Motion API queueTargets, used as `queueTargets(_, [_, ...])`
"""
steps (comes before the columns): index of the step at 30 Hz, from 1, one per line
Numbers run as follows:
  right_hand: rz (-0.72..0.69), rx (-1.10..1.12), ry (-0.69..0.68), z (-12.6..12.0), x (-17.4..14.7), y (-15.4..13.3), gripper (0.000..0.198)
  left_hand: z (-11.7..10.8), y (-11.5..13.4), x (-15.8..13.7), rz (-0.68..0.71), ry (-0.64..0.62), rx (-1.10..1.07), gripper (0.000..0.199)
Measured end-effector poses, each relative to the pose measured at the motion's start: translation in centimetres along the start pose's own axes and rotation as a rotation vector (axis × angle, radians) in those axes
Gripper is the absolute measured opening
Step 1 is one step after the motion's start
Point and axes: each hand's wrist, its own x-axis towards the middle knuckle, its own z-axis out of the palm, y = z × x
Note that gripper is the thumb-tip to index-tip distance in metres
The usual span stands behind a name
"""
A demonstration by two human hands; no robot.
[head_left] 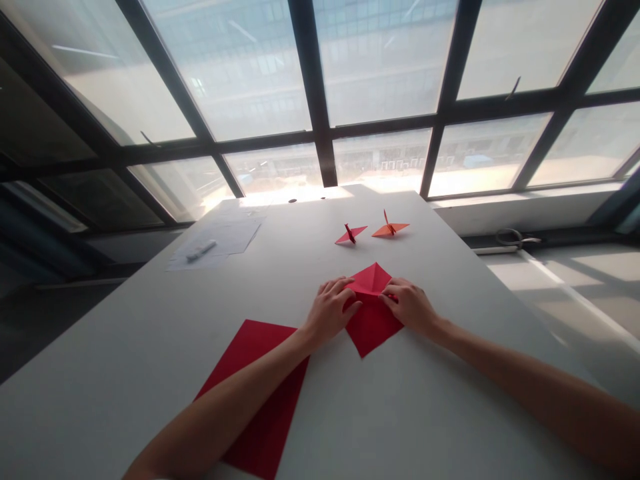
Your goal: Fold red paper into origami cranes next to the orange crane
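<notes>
A red sheet of folding paper (374,327) lies on the table with its lower corner towards me. Its upper part is raised along a crosswise fold, with a crease running up to the top corner. My left hand (331,308) grips the left edge, thumb over the paper and fingers curled at the side. At the right edge, my right hand (411,305) pinches the fold between thumb and fingers. Just beyond the sheet stand a red paper crane (351,235) and an orange paper crane (391,229).
A larger red sheet (265,407) lies flat under my left forearm. White papers (225,233) with a small whitish object (201,251) on them are at the far left of the white table (425,413). Dark-framed windows (325,133) rise behind the table.
</notes>
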Motion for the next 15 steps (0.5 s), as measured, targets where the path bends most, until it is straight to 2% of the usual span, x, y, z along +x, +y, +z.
queueTargets(4, [0.046,-0.095,0.004,0.1,-0.1,-0.7,0.022,0.5,1.0,-0.4,-0.042,-0.014,0.032,0.026])
queueTargets(9, [0.048,-0.178,-0.057,0.1,-0.5,-1.4,0.024,1.3,1.0,-0.5,-0.096,-0.131,-0.053,0.049])
queueTargets(15, [0.038,-0.194,-0.099,-0.2,-1.0,-1.7,0.023,0.8,0.1,-0.3,-0.069,-0.19,-0.127,0.045])
